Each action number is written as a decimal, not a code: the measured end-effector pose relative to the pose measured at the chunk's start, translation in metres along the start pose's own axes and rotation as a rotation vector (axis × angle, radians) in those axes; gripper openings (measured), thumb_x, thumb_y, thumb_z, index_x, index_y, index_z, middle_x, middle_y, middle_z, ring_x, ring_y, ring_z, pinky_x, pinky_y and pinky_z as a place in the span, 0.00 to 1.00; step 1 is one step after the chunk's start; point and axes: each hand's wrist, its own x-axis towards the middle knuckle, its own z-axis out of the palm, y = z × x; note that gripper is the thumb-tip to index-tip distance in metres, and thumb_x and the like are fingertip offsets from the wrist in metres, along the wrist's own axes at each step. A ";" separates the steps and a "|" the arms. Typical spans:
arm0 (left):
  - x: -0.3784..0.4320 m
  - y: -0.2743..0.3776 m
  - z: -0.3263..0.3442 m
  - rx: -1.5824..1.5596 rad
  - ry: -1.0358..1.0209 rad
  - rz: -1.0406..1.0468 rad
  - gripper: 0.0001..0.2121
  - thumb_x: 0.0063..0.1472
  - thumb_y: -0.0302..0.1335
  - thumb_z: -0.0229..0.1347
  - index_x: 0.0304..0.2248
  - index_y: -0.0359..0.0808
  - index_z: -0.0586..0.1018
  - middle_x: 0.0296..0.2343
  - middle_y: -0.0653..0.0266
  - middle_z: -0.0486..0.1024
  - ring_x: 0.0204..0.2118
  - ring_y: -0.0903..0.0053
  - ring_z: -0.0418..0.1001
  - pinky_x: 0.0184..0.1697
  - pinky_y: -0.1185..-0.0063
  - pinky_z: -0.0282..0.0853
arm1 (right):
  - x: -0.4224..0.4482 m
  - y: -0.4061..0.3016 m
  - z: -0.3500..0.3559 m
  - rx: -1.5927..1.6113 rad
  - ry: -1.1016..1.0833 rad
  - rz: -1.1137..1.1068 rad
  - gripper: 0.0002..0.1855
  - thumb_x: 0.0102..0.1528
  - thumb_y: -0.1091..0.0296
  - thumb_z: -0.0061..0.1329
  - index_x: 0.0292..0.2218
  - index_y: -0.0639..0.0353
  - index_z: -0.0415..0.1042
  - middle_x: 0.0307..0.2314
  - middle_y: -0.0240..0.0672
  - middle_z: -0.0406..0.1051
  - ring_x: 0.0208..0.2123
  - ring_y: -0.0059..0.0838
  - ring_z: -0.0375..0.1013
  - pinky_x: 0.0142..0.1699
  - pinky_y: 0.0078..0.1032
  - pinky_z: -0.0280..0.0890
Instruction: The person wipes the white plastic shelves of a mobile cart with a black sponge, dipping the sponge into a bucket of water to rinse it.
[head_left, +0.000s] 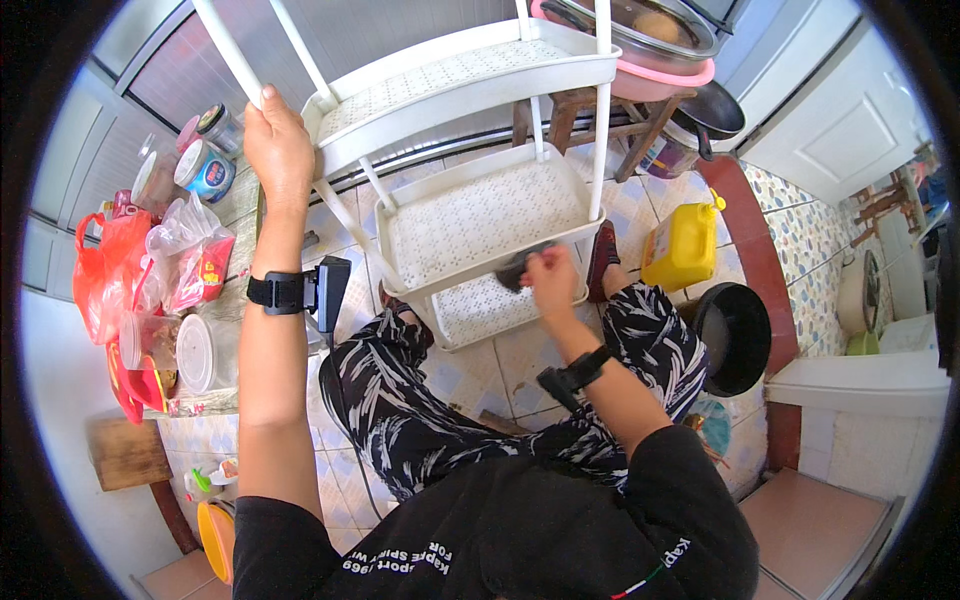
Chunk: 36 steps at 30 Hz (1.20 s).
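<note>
A white plastic tiered rack (480, 217) with perforated trays and round posts stands tilted before me, between my feet. My left hand (279, 146) is wrapped around its left front post, beside the corner of the top tray (465, 105). In my right hand (553, 279) is a dark cloth or scrubber (517, 270), blurred, so its exact kind is unclear. That hand is at the front rim of the middle tray (487, 210), and I cannot tell whether the dark item touches it. Part of the lowest tray (480, 307) shows beneath.
On the left, a table (217, 401) bears jars, plastic bags and tubs. A wooden stool (566, 120) carries a pink basin (667, 82) behind the rack. To the right are a frying pan (709, 112), a yellow jug (682, 244) and a black basin (731, 341).
</note>
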 end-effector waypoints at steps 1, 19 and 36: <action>0.000 0.000 -0.001 0.026 0.010 0.012 0.16 0.59 0.37 0.38 0.20 0.33 0.63 0.10 0.69 0.60 0.13 0.84 0.58 0.18 0.82 0.56 | -0.008 0.004 0.011 -0.047 -0.061 -0.027 0.09 0.46 0.76 0.43 0.29 0.64 0.56 0.15 0.34 0.62 0.13 0.20 0.62 0.16 0.18 0.59; -0.012 0.009 -0.009 0.092 0.036 0.015 0.16 0.59 0.36 0.38 0.22 0.31 0.63 0.12 0.62 0.62 0.16 0.77 0.61 0.22 0.77 0.58 | 0.007 -0.019 -0.017 -0.581 0.059 -0.398 0.09 0.42 0.73 0.45 0.29 0.60 0.62 0.23 0.43 0.65 0.25 0.39 0.66 0.30 0.28 0.61; -0.021 0.011 -0.013 0.010 0.027 0.069 0.15 0.59 0.38 0.38 0.21 0.35 0.61 0.10 0.73 0.57 0.12 0.89 0.55 0.13 0.86 0.51 | 0.039 -0.048 -0.059 -0.876 0.313 -0.514 0.06 0.43 0.72 0.43 0.27 0.61 0.62 0.19 0.43 0.65 0.23 0.42 0.66 0.30 0.30 0.60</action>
